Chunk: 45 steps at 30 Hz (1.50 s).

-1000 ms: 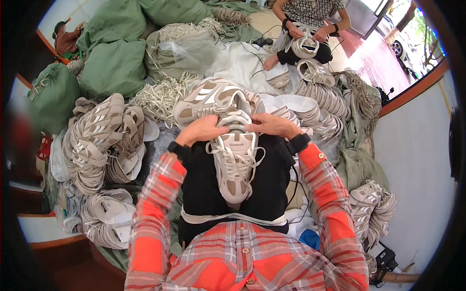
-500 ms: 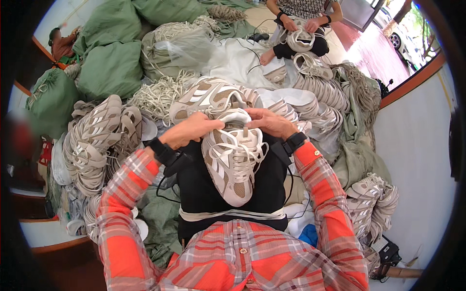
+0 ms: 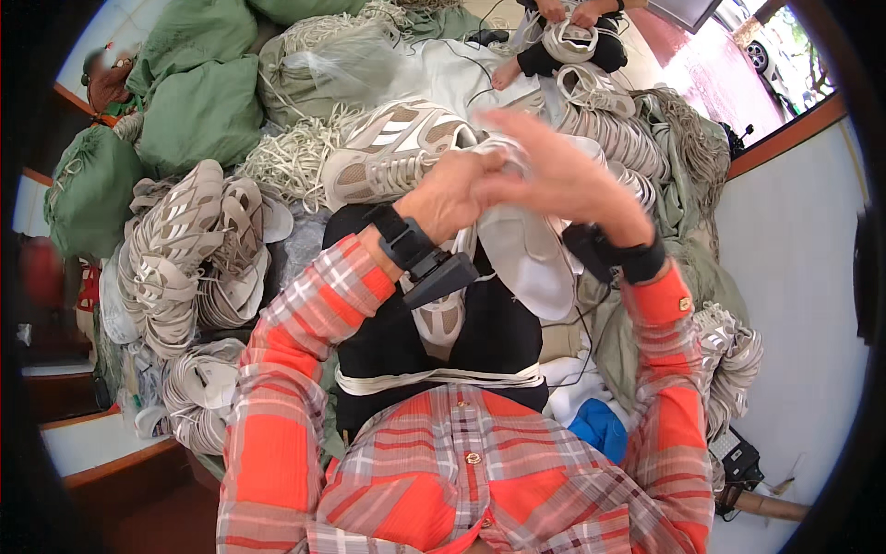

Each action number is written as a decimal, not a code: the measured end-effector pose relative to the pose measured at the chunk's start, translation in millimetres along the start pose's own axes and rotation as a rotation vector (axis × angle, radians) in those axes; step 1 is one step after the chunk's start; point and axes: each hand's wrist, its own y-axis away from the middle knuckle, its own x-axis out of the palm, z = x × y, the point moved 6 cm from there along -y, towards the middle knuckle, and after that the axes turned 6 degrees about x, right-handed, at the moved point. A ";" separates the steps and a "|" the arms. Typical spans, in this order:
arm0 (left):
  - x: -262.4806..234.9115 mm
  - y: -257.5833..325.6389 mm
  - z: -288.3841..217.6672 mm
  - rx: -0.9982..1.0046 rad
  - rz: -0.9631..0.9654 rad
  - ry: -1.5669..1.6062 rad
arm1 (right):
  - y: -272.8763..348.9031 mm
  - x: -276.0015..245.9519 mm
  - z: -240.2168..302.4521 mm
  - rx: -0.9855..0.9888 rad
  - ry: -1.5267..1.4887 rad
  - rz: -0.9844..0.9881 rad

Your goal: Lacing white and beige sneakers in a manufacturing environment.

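Observation:
My left hand (image 3: 454, 192) is closed, fingertips together, at the upper end of a shoe piece with a flat white underside (image 3: 540, 277). What exactly its fingers grip is hidden. My right hand (image 3: 568, 175), blurred by motion, stretches its fingers away from its thumb above that same piece. Below my left wrist, a beige and white sneaker upper (image 3: 441, 323) rests toe toward me on my lap, mostly covered by my forearm and the wrist device. Just beyond my hands lies another beige sneaker upper (image 3: 397, 152) on its side.
Nested stacks of shoe uppers stand at left (image 3: 180, 263) and right (image 3: 614, 138). Pale laces (image 3: 295, 166) lie in a heap near green sacks (image 3: 198, 115). Another person's hands (image 3: 568, 14) hold an upper at the back. Beside my lap is a blue cloth (image 3: 600, 429).
My hands have left the lap sneaker's collar and moved up and right, with my left forearm now over it. The white-bottomed piece has come into view over my right thigh.

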 end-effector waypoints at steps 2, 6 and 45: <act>-2.3 20.4 -18.6 0.069 0.051 -0.285 | 15.5 34.2 -33.5 -0.106 0.217 -0.214; -98.4 51.5 -40.9 0.328 -0.049 -1.349 | 20.0 45.8 -23.5 -0.148 0.409 -0.357; -98.8 83.2 -21.9 1.050 -0.300 -1.386 | 56.8 160.3 28.7 -0.372 0.624 -0.044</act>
